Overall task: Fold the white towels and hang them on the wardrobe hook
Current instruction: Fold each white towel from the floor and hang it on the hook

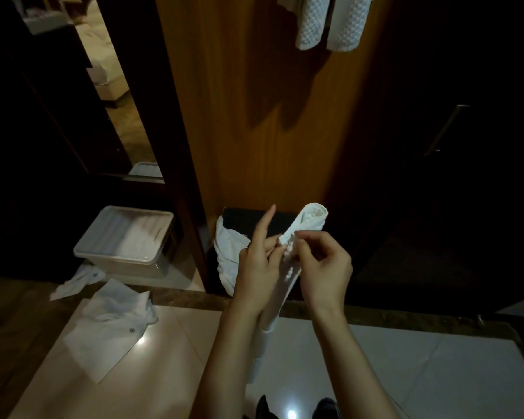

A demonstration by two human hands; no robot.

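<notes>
Head view: the folded white towel (pixel 288 267) sits low centre, its long axis running from 1 o'clock, where the fold loops over, down to 7 o'clock. The left hand (pixel 259 267) holds it from the 9 o'clock side, index finger straight; the right hand (pixel 324 267) pinches its edge from 3 o'clock. Hung towels (pixel 327 22) lie at 12 o'clock, well apart, so the lift goes straight up.

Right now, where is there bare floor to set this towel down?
Free: the pale tiles right of the towel held by the left hand and right hand, below the dark marble strip. Crowded: left, the white shirt, plastic bin and crumpled cloth at the wardrobe panel.
</notes>
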